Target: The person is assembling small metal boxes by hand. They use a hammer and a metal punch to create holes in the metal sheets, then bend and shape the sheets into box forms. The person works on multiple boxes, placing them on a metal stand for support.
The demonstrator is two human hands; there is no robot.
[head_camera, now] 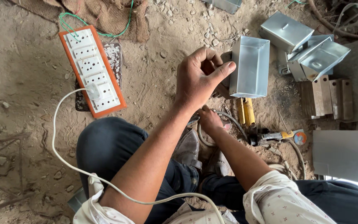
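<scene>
My left hand (197, 79) is raised above the dirt floor, fingers curled and thumb pressed toward the near side of an open grey sheet-metal box (250, 66), gripping its edge. My right hand (209, 120) is lower, partly hidden under my left forearm, down by a grey cable (228, 120) near my shoes; whether it grips the cable is unclear. Yellow-handled pliers (246, 111) lie just below the box.
An orange-edged white socket board (92, 70) with a white plug and cord lies at the left. More metal boxes (307, 45), wooden blocks (327, 97), a flat grey sheet (344, 155) and a small tool (284, 136) sit to the right. Sacking lies at the top.
</scene>
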